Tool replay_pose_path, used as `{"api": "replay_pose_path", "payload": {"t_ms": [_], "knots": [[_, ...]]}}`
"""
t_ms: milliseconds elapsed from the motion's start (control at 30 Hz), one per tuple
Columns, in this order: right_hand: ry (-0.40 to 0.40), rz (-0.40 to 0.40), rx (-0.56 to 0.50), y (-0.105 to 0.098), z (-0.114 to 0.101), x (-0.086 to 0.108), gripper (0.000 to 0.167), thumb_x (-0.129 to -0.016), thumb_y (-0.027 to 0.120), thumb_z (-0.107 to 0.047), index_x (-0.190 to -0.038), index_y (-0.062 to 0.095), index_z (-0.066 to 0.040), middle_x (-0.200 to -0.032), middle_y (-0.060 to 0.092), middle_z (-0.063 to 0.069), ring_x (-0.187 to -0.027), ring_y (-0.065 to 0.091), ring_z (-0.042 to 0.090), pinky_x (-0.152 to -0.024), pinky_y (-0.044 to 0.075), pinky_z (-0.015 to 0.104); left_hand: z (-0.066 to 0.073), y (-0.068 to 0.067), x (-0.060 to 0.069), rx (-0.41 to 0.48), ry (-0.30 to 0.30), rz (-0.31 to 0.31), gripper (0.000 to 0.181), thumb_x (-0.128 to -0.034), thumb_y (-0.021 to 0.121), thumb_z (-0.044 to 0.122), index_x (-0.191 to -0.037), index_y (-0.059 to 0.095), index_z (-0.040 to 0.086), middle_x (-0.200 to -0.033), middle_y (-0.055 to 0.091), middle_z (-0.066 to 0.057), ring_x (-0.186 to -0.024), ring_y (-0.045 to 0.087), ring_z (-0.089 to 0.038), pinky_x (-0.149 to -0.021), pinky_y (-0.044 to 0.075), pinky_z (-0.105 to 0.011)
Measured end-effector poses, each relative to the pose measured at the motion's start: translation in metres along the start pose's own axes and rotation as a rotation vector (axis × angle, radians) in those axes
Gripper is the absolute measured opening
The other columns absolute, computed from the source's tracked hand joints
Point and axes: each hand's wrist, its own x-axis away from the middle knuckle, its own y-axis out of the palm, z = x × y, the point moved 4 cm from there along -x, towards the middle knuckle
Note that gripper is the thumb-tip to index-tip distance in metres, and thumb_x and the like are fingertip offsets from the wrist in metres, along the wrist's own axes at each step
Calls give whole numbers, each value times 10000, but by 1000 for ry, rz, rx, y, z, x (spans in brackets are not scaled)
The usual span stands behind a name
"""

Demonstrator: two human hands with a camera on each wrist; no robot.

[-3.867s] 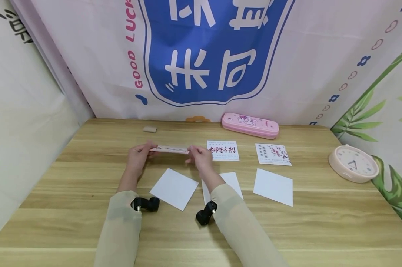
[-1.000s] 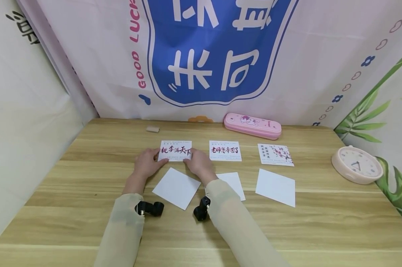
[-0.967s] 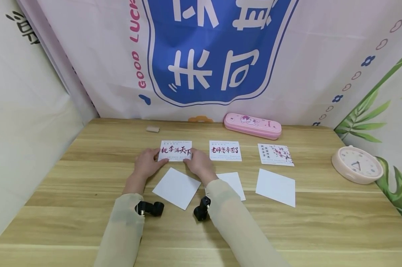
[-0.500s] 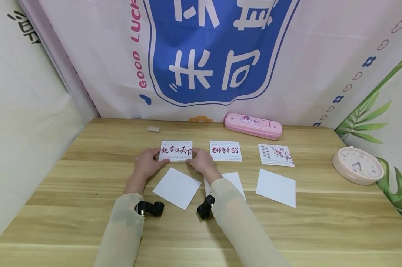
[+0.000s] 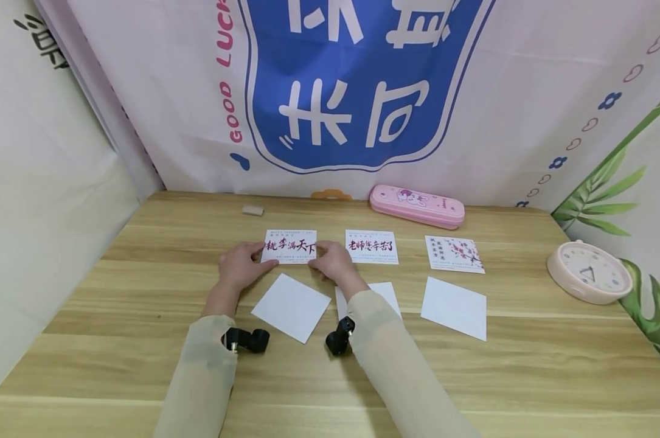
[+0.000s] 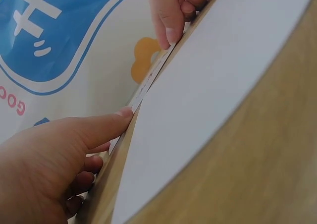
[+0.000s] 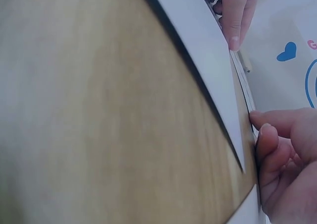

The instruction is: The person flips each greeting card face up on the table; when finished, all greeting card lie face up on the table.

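The printed card [image 5: 290, 246] lies between left fingers [image 6: 103, 128] and right fingers [image 7: 276, 121], both grasping its sides.

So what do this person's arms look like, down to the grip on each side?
The left sleeve and right sleeve are plain, pale beige, thin-looking cloth. Poking out near their ends are the left wrist camera and right wrist camera, both black with a rounded tip. The left grip and right grip wear no gloves.
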Motion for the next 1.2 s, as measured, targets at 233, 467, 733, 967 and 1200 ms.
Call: {"api": "replay_pose_path", "payload": {"t_ms": [233,467,733,967,1200], "knots": [[0,-1,-20,0,0,0,536,-743,658,-93,-1240,460,-61,-514,550,62,-394,491,114,-418,426,235,1,0,0,-2,5,6,586,-756,612,427,-1194,515,51,-729,484,-47,-714,422,-218,-660,245,-399],[-5,-5,-3,-1,-1,0,531,-749,655,-107,-1241,461,-66,-508,552,57,-395,496,118,-419,423,234,1,0,0,8,6,12,585,-753,620,415,-1197,512,48,-718,472,-43,-701,417,-215,-654,238,-396],[-13,-20,-100,-4,-1,1,567,-747,651,-76,-1267,425,-63,-550,559,86,-392,481,126,-434,444,252,0,-1,-2,51,9,25,585,-756,624,397,-1191,510,24,-737,477,-54,-719,422,-226,-691,244,-412],[-9,-62,-234,-5,-3,3,606,-744,650,-69,-1293,396,-102,-586,559,103,-405,461,137,-425,427,241,-2,-4,0,184,19,14,401,-778,619,335,-1010,583,10,-775,510,-80,-728,431,-228,-694,282,-381],[-130,-52,-279,-27,-24,17,592,-747,647,-53,-1286,403,-83,-650,547,159,-515,515,257,-499,436,301,3,-21,10,363,-6,-18,592,-800,607,293,-1231,413,-64,-910,528,-127,-827,473,-240,-719,404,-360]]}}
